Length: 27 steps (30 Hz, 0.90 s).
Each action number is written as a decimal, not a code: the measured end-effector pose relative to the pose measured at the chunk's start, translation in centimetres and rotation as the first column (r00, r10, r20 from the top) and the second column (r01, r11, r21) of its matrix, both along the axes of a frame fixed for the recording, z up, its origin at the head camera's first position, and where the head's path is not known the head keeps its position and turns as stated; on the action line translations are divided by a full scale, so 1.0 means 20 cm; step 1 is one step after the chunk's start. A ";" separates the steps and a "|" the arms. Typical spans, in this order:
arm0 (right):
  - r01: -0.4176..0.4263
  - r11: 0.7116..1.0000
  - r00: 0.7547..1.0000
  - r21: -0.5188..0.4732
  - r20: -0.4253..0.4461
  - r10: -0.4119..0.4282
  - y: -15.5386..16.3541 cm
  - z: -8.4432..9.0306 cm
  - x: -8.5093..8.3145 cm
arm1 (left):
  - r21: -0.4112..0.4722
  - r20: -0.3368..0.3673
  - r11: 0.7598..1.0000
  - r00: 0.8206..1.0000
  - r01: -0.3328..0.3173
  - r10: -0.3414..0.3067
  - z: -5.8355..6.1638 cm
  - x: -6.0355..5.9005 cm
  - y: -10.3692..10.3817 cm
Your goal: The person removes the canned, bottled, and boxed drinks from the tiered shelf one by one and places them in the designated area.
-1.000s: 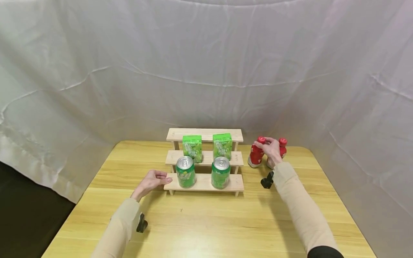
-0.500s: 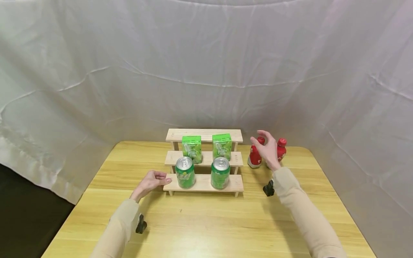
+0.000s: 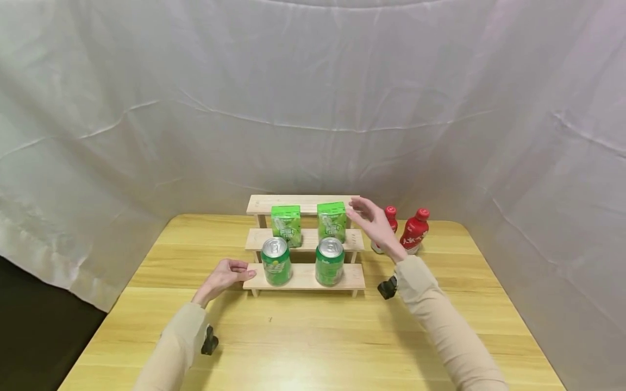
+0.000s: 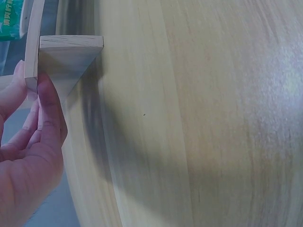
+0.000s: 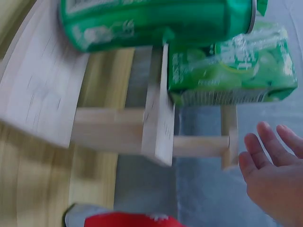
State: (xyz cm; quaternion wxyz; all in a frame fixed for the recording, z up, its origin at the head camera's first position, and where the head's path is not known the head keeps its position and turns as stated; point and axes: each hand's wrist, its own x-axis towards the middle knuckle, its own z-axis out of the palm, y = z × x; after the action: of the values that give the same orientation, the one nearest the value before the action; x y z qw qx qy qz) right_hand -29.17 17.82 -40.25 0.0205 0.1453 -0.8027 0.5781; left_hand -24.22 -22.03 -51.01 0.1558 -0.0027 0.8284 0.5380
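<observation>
A three-step wooden display stand (image 3: 303, 276) stands on the table. My left hand (image 3: 226, 278) pinches the left end of its lowest step between thumb and fingers, as the left wrist view confirms. On that step stand two green drink cans, the left can (image 3: 276, 267) and the right can (image 3: 330, 267). The middle step bears two green drink cartons, a left carton (image 3: 286, 227) and a right carton (image 3: 331, 224). Beside the right carton and the top step's right end, my right hand (image 3: 375, 224) holds nothing. Its fingers are spread in the right wrist view, apart from the carton (image 5: 232, 71).
Two red bottles stand right of the stand: a nearer-in bottle (image 3: 390, 214), partly hidden by my right hand, and an outer bottle (image 3: 415, 231). A grey-white curtain (image 3: 313, 108) closes off the back and sides. The wooden table (image 3: 313, 336) reaches toward me.
My right hand has let go of the inner red bottle's cap and moved left to the stand's upper right. The left hand keeps its pinch; the view has shifted slightly.
</observation>
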 end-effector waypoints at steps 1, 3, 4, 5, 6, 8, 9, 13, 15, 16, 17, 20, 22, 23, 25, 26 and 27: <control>-0.012 1.000 1.000 -0.020 0.012 0.012 -0.02 0.00 0.00 | 0.003 0.002 1.000 1.000 -0.007 0.007 0.00 0.00 0.00; -0.024 0.998 0.999 -0.051 0.033 0.025 -0.04 0.01 -0.01 | 0.002 0.001 1.000 1.000 -0.001 0.001 0.00 0.00 0.00; -0.024 0.998 0.999 -0.059 0.042 0.027 -0.05 0.01 -0.01 | 0.003 0.000 1.000 1.000 0.002 -0.002 0.00 0.00 0.00; -0.026 0.998 0.998 -0.059 0.049 0.029 -0.06 0.01 -0.01 | 0.005 0.000 1.000 1.000 0.001 -0.001 0.01 0.00 0.00; -0.024 0.998 0.998 -0.056 0.058 0.027 -0.07 0.01 -0.01 | 0.008 -0.001 1.000 1.000 0.000 0.000 0.01 0.00 0.00; -0.024 0.998 0.997 -0.052 0.077 0.028 -0.08 0.00 -0.02 | 0.008 -0.005 1.000 1.000 0.007 -0.007 0.01 0.01 0.00; -0.026 0.998 0.995 -0.052 0.090 0.031 -0.09 0.00 -0.02 | 0.007 -0.007 1.000 1.000 0.013 -0.013 0.01 0.01 0.00; -0.049 0.997 0.992 -0.062 0.113 0.056 -0.11 0.00 -0.02 | 0.001 -0.007 1.000 1.000 0.006 -0.006 0.01 0.01 0.00; -0.060 0.996 0.991 -0.068 0.112 0.067 -0.12 0.00 -0.02 | 0.002 -0.007 1.000 1.000 0.004 -0.004 0.01 0.01 0.00; -0.063 0.996 0.991 -0.070 0.111 0.071 -0.12 0.00 -0.01 | 0.001 -0.006 1.000 1.000 0.002 -0.002 0.01 0.01 0.00; -0.066 0.995 0.991 -0.068 0.108 0.073 -0.13 0.00 -0.02 | 0.002 -0.007 1.000 1.000 0.001 -0.001 0.01 0.01 0.00; -0.064 0.996 0.992 -0.060 0.109 0.070 -0.14 0.00 -0.02 | 0.008 -0.004 1.000 1.000 -0.003 0.003 0.02 0.02 0.00; -0.061 0.997 0.992 -0.053 0.108 0.066 -0.15 0.00 -0.02 | 0.008 -0.002 1.000 1.000 -0.002 0.002 0.02 0.02 0.00; -0.057 0.997 0.992 -0.050 0.107 0.062 -0.16 0.00 -0.02 | 0.013 -0.002 1.000 1.000 -0.005 0.005 0.02 0.02 0.00; -0.053 0.998 0.993 -0.044 0.104 0.057 -0.16 0.00 -0.01 | 0.017 -0.001 1.000 1.000 -0.005 0.005 0.02 0.02 0.01; -0.049 0.998 0.993 -0.043 0.105 0.054 -0.17 0.00 -0.01 | 0.015 -0.004 1.000 1.000 0.000 0.000 0.02 0.02 0.01; -0.048 0.998 0.993 -0.039 0.105 0.052 -0.17 -0.01 -0.01 | 0.015 -0.003 1.000 1.000 -0.003 0.003 0.02 0.02 0.01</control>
State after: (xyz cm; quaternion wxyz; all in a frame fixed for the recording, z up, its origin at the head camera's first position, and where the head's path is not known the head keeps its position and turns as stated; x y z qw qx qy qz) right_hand -29.43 14.48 -40.35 -0.0339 0.1341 -0.7881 0.5998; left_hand -23.87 -21.88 -50.65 0.1539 -0.0019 0.8247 0.5443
